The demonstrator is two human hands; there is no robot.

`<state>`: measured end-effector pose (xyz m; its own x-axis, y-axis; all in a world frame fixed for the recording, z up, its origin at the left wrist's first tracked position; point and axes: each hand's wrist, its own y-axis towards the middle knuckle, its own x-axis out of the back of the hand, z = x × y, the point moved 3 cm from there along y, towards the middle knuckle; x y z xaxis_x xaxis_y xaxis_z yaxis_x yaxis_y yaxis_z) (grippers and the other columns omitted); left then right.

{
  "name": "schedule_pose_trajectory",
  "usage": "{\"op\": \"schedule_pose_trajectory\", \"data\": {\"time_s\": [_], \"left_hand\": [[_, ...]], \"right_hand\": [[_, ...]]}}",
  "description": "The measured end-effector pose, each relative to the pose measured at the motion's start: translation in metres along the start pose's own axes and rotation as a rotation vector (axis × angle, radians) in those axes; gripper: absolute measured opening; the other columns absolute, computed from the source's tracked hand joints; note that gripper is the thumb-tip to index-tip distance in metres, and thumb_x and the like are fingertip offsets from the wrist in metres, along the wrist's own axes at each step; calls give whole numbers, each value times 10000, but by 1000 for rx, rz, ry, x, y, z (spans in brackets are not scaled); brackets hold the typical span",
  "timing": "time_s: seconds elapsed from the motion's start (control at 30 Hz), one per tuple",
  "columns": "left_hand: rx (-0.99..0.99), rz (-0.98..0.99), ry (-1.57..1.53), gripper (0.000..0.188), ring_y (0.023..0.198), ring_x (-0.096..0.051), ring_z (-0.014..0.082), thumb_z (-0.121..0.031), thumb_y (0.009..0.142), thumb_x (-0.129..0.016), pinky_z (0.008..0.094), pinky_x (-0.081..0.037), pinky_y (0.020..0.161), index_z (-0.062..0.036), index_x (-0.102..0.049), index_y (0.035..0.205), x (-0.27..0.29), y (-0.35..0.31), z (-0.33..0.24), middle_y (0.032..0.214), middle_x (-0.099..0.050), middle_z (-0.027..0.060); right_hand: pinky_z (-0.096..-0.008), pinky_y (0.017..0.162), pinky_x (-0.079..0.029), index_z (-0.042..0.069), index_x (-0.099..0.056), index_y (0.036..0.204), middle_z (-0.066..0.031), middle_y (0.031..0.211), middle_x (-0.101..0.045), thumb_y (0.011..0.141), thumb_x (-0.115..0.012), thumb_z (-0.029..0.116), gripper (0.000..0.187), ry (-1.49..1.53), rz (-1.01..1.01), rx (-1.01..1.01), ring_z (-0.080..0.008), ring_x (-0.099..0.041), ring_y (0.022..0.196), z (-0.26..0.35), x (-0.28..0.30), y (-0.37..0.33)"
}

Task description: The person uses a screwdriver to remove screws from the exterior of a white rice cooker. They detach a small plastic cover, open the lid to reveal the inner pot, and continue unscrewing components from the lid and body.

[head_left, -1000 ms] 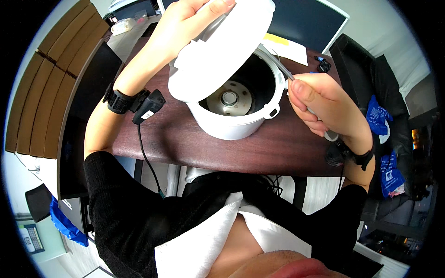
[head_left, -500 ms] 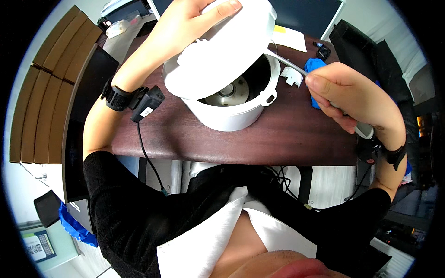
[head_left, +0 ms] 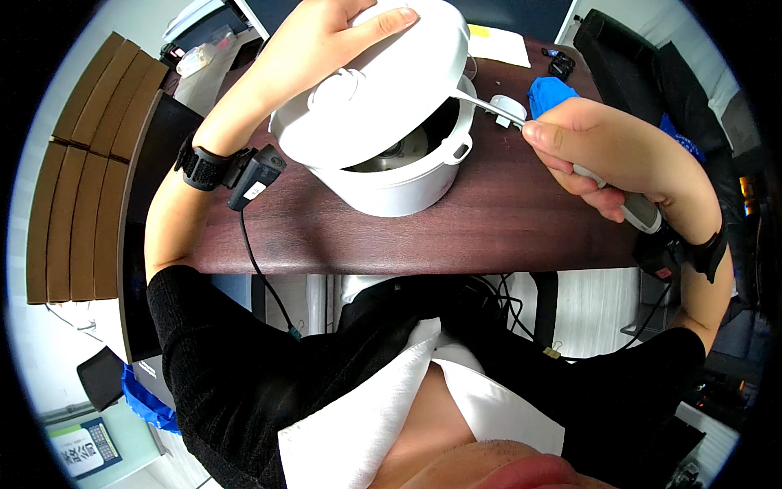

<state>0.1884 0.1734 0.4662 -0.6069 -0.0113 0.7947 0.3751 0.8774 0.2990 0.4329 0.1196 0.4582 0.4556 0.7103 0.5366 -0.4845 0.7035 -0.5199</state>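
Observation:
A white rice cooker point(head_left: 391, 194) stands on the dark wooden table, its inside partly visible with a round metal heating plate point(head_left: 399, 153) at the bottom. Its white lid point(head_left: 366, 106) is tilted up over the opening. My left hand point(head_left: 346, 37) grips the lid's far upper edge, thumb lying across its top; the other fingers are partly hidden. In my right hand point(head_left: 590, 159) is a screwdriver-like tool point(head_left: 641, 213) with a grey-and-white handle. Its slim shaft points left to the join between lid and body; what the tip touches is unclear.
A small white plastic piece point(head_left: 509, 107) lies right of the cooker, beside a blue cloth or bag point(head_left: 551, 96). Behind are a white paper point(head_left: 498, 47) and a small black object point(head_left: 561, 65). A cabled wrist device point(head_left: 259, 175) hangs at my left wrist. Brown boxes point(head_left: 85, 220) stand left.
The view has shifted slightly. The lid sits a little lower over the opening, covering more of the heating plate. My right hand keeps the tool at the lid's right side, its shaft turned slightly.

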Motion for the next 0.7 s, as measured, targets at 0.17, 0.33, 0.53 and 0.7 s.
{"op": "schedule_pose_trajectory", "data": {"time_s": [0.17,0.33,0.53,0.7], "left_hand": [[6,20,-5,456,585,-628,154,-387,947,-587,289,-486,527,57,-676,887,2,0,3,668,-649,107],[-15,82,85,456,556,-627,176,-382,941,-595,304,-491,526,59,-680,858,-8,4,-3,640,-639,118],[-60,124,208,467,546,-632,206,-380,940,-594,329,-493,533,68,-679,837,-14,6,-4,634,-640,157],[-17,164,216,460,572,-647,241,-381,931,-604,352,-501,562,66,-686,862,-22,7,2,660,-648,183]], "right_hand": [[-233,289,-366,116,-427,663,18,498,-434,977,-470,365,403,19,13,-63,-80,-428,323,3,-4,-1],[-226,288,-364,122,-428,693,27,507,-423,987,-460,368,385,118,70,-74,-63,-406,331,-14,-11,6],[-205,292,-356,138,-417,697,37,513,-413,1004,-430,349,373,128,106,-49,-32,-374,341,-28,-19,19],[-196,288,-351,140,-412,698,42,510,-402,1017,-412,347,380,283,191,-8,-15,-367,346,-46,-28,34]]}}
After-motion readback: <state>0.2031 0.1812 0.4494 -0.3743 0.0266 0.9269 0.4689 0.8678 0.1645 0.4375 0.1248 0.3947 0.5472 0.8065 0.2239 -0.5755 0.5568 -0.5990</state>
